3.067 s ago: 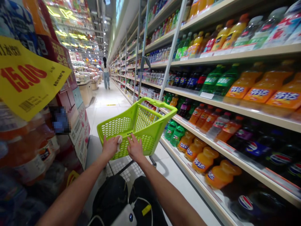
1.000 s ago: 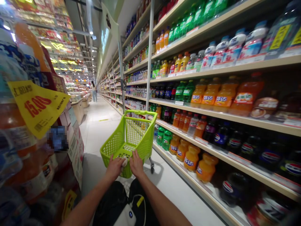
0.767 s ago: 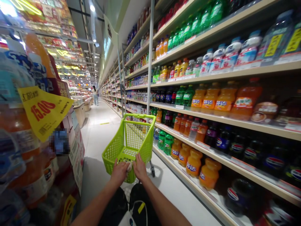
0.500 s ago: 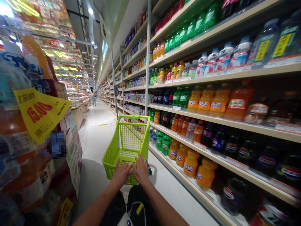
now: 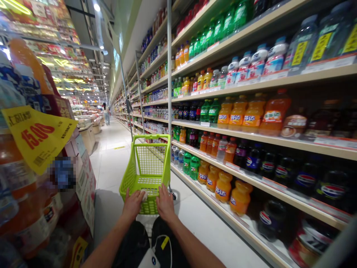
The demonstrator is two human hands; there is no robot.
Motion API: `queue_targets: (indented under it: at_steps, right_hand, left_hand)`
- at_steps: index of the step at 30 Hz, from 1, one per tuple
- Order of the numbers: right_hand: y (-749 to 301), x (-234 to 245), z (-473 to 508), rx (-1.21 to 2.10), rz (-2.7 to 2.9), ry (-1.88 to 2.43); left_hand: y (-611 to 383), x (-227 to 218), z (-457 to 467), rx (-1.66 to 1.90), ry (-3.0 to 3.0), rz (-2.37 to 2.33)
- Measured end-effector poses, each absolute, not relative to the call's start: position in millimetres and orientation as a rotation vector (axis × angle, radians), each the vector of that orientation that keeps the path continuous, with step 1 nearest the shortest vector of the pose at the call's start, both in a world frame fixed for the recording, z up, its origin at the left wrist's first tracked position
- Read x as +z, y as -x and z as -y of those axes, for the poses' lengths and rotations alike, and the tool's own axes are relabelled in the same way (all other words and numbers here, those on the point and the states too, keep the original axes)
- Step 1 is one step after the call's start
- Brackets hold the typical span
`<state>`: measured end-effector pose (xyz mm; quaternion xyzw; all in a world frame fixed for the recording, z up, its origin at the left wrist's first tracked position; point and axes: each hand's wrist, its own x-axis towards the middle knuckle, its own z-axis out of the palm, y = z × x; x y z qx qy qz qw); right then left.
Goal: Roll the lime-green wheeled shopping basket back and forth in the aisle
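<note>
A lime-green plastic shopping cart (image 5: 152, 169) stands right ahead of me, its mesh basket showing nothing inside. My left hand (image 5: 132, 204) is closed over the near left side of the cart's edge. A small white thing (image 5: 144, 195) shows at that hand's fingertips; its kind is too unclear to name. At the near right corner, my right hand (image 5: 165, 203) also grips the cart, fingers bent over the edge. The bar under both palms is mostly hidden by the hands. A white device with a cable (image 5: 152, 258) rests by my lap.
Drink shelves (image 5: 251, 139) line the right side, with orange soda bottles (image 5: 223, 187) low down. Stacked bottles and boxes with a yellow price sign (image 5: 39, 136) crowd the left. A person (image 5: 106, 114) is far along the pale aisle floor (image 5: 111, 163).
My hands have moved apart along the cart's edge, the left one going leftward. The cart and shelves sit further left in view. The white thing by the left hand shows more clearly.
</note>
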<state>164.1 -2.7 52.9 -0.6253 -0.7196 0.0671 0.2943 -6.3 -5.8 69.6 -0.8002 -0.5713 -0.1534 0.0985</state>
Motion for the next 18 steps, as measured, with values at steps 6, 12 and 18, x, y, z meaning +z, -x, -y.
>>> queue_targets:
  at_steps: [6,12,18]
  right_hand:
    - [-171.3,47.6,2.1,0.176,1.939,1.661]
    - [-165.6,47.3,6.2,0.234,1.897,1.679]
    - [-168.8,46.4,7.3,0.198,1.917,1.654]
  left_hand:
    - [31.7,82.3,5.6,-0.429,2.318,1.769]
    - [18.4,75.2,10.4,-0.456,2.326,1.731]
    - [-11.6,63.8,5.6,-0.517,2.423,1.549]
